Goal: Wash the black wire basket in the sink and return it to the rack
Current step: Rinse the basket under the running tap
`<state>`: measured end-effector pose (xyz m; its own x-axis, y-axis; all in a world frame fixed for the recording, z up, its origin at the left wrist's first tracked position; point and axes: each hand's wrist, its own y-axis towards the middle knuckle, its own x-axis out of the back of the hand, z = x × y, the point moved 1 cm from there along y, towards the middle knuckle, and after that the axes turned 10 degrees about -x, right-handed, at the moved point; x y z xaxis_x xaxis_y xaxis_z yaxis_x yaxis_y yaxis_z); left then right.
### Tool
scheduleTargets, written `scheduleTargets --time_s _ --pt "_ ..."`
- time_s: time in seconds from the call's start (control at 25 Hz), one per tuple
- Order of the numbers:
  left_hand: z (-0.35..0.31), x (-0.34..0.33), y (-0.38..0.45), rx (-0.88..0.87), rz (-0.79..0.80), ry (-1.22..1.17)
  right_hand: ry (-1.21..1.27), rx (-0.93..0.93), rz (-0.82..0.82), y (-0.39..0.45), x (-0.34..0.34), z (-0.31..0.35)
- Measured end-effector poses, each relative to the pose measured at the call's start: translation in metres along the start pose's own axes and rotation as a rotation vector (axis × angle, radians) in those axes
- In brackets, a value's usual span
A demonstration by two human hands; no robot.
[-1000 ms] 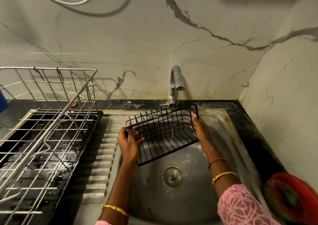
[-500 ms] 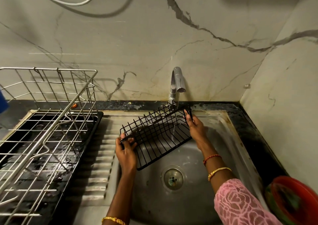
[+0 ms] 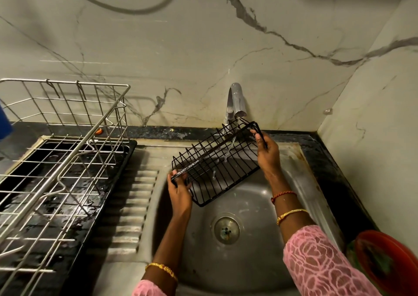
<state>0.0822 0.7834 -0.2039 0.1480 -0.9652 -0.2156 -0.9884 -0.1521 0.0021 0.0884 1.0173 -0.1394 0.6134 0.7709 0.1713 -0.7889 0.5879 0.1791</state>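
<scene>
- Basket (image 3: 217, 166) of black wire tilted over the sink (image 3: 300, 173), under the tap (image 3: 236, 102), thin stream striking its upper wires.
- Left hand (image 3: 179, 188) clasping the low near corner; right hand (image 3: 267, 151) pinching the raised far end.
- Best rinsed by turning slowly so water reaches every wire, low corner kept above the bowl for runoff.
- Against the frame a second back: tipped more steeply, right end lifted close to the spout, left corner dropped.
- Metal rack (image 3: 61, 160) waiting at left on its dark tray, well apart from the wash.
</scene>
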Motion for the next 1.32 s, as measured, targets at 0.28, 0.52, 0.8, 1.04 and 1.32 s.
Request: scheduleTargets --time_s 0.28,0.52,0.8,1.04,1.32 --pt "-0.002 -0.024 0.002 -0.017 0.094 0.072 -0.057 0.023 -0.113 0.006 0.025 -0.002" --pt "0.009 -0.027 0.011 -0.033 0.159 0.227 -0.048 -0.022 -0.175 0.004 0.034 -0.003" --pt "0.007 -0.018 0.008 0.164 0.265 0.167 -0.016 -0.132 -0.244 -0.008 0.036 -0.009" --pt "0.012 -0.009 0.006 0.314 0.347 0.149 0.064 -0.183 -0.321 -0.012 0.039 -0.017" --pt "0.011 -0.018 0.009 0.397 0.333 -0.031 0.105 -0.146 -0.332 -0.013 0.044 -0.014"
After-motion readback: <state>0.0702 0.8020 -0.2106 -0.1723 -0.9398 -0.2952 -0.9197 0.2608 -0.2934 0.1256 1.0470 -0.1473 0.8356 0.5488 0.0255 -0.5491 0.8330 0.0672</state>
